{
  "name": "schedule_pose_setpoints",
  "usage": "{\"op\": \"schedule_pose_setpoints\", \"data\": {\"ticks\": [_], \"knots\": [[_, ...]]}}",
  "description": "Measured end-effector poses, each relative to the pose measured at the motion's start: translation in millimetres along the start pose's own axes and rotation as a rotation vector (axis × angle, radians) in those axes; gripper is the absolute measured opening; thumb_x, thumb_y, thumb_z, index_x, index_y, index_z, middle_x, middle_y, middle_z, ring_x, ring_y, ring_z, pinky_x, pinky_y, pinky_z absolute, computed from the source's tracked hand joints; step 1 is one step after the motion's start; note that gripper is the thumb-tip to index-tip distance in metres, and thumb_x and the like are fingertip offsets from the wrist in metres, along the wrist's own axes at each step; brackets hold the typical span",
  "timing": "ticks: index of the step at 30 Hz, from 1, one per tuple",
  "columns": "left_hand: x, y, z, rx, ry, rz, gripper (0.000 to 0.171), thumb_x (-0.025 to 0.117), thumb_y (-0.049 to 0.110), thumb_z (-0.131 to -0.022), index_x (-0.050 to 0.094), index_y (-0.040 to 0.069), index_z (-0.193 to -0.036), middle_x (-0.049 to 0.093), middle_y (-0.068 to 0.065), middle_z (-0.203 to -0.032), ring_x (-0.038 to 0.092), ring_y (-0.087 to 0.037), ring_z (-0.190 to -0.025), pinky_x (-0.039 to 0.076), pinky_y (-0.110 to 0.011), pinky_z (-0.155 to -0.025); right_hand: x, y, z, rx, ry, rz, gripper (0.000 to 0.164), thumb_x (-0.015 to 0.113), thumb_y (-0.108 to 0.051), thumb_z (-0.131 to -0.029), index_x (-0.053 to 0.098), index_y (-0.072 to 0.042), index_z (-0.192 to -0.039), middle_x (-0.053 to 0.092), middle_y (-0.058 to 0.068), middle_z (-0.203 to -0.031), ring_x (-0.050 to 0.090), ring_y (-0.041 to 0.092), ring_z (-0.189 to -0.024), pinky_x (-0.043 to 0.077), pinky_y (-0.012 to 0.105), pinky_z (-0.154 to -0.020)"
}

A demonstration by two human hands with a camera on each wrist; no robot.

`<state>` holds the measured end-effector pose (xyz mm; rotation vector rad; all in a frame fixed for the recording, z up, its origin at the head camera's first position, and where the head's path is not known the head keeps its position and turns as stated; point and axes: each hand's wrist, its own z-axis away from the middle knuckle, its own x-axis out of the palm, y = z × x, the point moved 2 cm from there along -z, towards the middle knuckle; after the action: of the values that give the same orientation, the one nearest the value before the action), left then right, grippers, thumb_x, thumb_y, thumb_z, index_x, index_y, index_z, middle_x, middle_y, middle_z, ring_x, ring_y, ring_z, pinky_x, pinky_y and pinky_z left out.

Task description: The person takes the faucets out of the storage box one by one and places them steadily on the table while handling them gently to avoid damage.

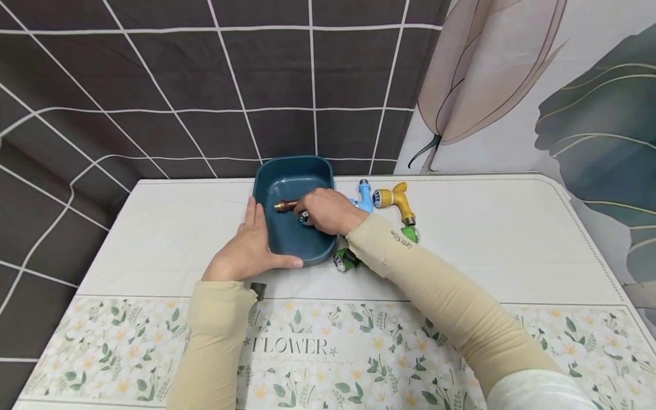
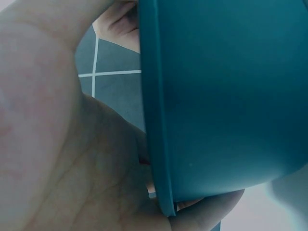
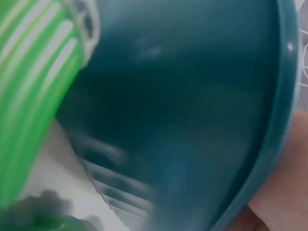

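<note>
A dark teal basin (image 1: pixel 289 238) with rounded corners stands on the table near the back. My left hand (image 1: pixel 245 249) rests against its left and front sides, fingers and thumb stretched out along the outside; in the left wrist view the palm faces the basin's wall (image 2: pixel 226 96). Over the inside of the basin, my right hand (image 1: pixel 330 210) holds a brown tap (image 1: pixel 289 205) with a brass-coloured end. The fingers hide most of that tap. In the right wrist view, a ribbed green collar (image 3: pixel 33 96) shows close by, beside the basin's outer wall (image 3: pixel 183 110).
To the basin's right lie a blue tap (image 1: pixel 365 196), a yellow tap (image 1: pixel 401 199) and green pieces, one green collar (image 1: pixel 342 259) partly under my right forearm. A small dark piece (image 1: pixel 258 290) lies beside my left wrist. Dark tiled wall covering (image 1: pixel 277 68) rises behind the table.
</note>
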<state>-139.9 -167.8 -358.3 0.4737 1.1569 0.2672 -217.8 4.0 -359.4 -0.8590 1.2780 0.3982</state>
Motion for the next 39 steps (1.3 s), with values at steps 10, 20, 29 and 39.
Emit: {"op": "schedule_pose_setpoints", "data": {"ticks": [10,20,29,39], "knots": [[-1.0,0.4,1.4,0.014,0.004,0.003,0.142,0.081,0.061,-0.075,-0.011,-0.012,-0.153,-0.026,-0.026,-0.160,0.004,-0.055,-0.147,0.024,-0.059,-0.115,-5.0,-0.1,6.7,-0.050,0.070,-0.052,0.027,0.066,0.002,-0.094,0.074,-0.006,-0.119,0.071,0.007,-0.122,0.069,0.020,-0.105,0.055,0.032,-0.085],[0.0,1.1,3.2,0.002,0.004,0.008,0.142,0.081,0.062,-0.075,-0.012,-0.010,-0.154,-0.026,-0.024,-0.161,0.014,-0.059,-0.144,0.036,-0.060,-0.108,-10.2,-0.8,13.3,-0.055,0.106,-0.068,0.029,0.066,0.001,-0.095,0.073,-0.006,-0.122,0.067,0.007,-0.132,0.065,0.022,-0.117,0.054,0.033,-0.092],[0.0,1.6,3.8,-0.006,0.002,0.011,0.142,0.083,0.059,-0.075,-0.014,-0.008,-0.154,-0.027,-0.021,-0.162,0.003,-0.048,-0.150,0.031,-0.057,-0.113,-14.4,-4.1,17.8,-0.077,0.120,-0.014,0.029,0.064,0.000,-0.096,0.073,-0.007,-0.123,0.068,0.006,-0.128,0.062,0.026,-0.118,0.048,0.038,-0.101],[0.4,1.7,3.0,-0.017,-0.003,0.005,0.142,0.081,0.063,-0.074,-0.012,-0.010,-0.154,-0.026,-0.022,-0.162,0.008,-0.054,-0.147,0.032,-0.059,-0.112,-16.6,-3.5,28.9,-0.098,0.183,-0.047,0.029,0.064,-0.001,-0.097,0.072,-0.007,-0.124,0.065,0.007,-0.134,0.060,0.024,-0.117,0.044,0.037,-0.102]]}}
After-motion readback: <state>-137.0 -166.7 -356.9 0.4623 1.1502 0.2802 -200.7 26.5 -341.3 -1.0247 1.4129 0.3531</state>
